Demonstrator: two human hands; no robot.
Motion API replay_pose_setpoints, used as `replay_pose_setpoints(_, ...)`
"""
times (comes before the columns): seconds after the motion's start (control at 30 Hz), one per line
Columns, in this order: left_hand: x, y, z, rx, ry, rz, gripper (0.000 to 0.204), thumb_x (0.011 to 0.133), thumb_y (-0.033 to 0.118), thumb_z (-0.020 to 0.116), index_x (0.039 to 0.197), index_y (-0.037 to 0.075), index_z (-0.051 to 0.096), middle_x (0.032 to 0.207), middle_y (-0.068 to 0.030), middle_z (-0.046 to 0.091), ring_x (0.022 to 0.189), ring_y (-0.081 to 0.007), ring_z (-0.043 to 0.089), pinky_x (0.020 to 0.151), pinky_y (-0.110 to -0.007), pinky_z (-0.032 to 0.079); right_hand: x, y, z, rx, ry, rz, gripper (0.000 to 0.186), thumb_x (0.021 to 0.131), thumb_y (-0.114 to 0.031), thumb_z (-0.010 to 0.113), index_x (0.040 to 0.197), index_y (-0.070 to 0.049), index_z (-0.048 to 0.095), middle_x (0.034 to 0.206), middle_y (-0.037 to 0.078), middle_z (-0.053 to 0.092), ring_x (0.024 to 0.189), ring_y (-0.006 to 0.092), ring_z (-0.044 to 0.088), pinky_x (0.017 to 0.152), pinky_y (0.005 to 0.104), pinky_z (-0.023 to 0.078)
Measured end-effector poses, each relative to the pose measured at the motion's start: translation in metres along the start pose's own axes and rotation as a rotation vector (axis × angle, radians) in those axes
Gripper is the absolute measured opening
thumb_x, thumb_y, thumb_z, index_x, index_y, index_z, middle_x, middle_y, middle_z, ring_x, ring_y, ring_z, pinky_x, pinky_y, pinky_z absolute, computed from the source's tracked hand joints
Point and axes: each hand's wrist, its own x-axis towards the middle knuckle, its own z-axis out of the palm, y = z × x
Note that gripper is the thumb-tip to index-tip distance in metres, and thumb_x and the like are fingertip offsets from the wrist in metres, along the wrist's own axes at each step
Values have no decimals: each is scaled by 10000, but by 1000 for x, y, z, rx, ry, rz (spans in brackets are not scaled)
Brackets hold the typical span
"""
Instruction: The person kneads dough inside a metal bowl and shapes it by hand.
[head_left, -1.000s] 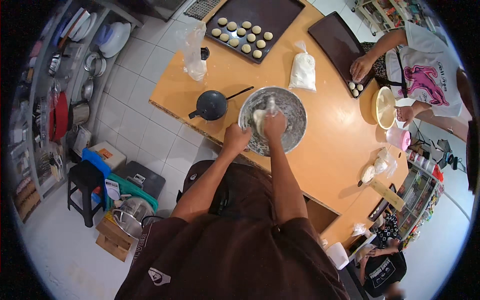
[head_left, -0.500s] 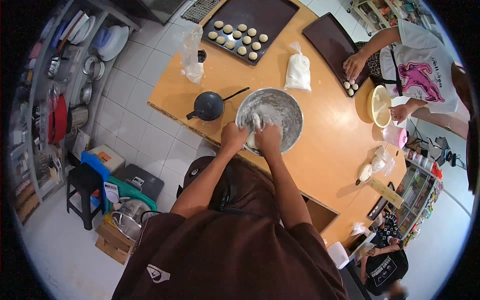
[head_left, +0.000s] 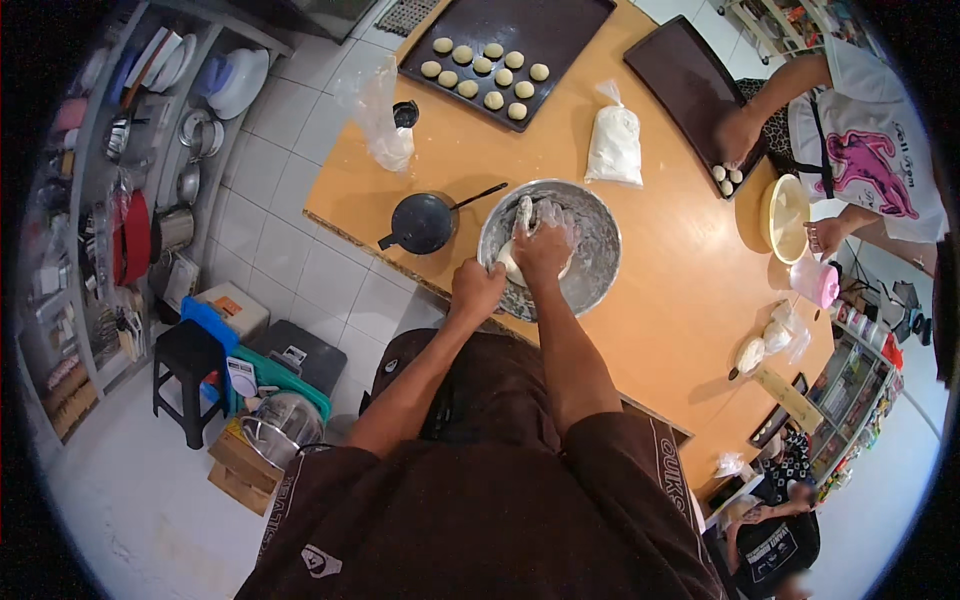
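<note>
A metal mixing bowl, its inside smeared with flour, stands near the table's front edge. My left hand is closed on the bowl's near left rim. Inside the bowl, my right hand presses into a lump of pale dough, its fingers white with flour and curled over it. The hand covers much of the dough. Just left of the bowl sits a black pan-like vessel, a thin dark handle lying across its edge.
Behind are a tray with several dough balls, a flour bag and a crumpled plastic bag. At right, a co-worker's hand touches dough balls on a second tray, by a yellow bowl. Shelves line the left.
My right hand has moved farther into the bowl and over the dough. My left hand stays at the rim. The whole view has shifted slightly.
</note>
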Motion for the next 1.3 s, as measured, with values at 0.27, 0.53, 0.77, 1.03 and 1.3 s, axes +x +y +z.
replay_pose_setpoints(0.27,10,-16,24,-50,132,145,354,858,249,609,807,-100,636,658,-214,648,623,-376,673,602,-467,489,-6,19,-2,100,-204,68,405,829,-393,646,961,-14,701,1014,277,649,1025,433,599,962,565,385)
replay_pose_setpoints(0.53,7,-7,11,-111,77,14,311,824,261,631,891,-37,693,848,-266,685,860,-436,669,764,-495,516,-47,12,-87,83,-288,-225,411,819,-345,665,1088,-34,654,1054,232,663,1097,395,577,946,518,425)
replay_pose_setpoints(0.77,9,-6,10,-121,139,70,302,831,264,630,906,-20,696,851,-258,687,871,-432,668,780,-490,516,-42,5,-91,-14,-296,58,448,795,-427,671,952,-9,710,886,256,682,862,430,658,792,503,515)
replay_pose_setpoints(1.03,8,-8,11,-144,63,3,307,843,258,610,979,-8,684,867,-249,688,888,-428,663,785,-504,513,-26,-14,-31,-5,-195,40,472,823,-457,621,1044,-49,707,901,258,686,913,428,655,887,522,473)
replay_pose_setpoints(1.3,-6,11,-8,-89,25,37,284,836,189,604,991,-43,663,803,-271,676,832,-445,665,753,-511,518,10,-25,-32,78,-114,79,505,782,-422,654,1164,-91,652,967,197,693,949,409,635,892,496,465)
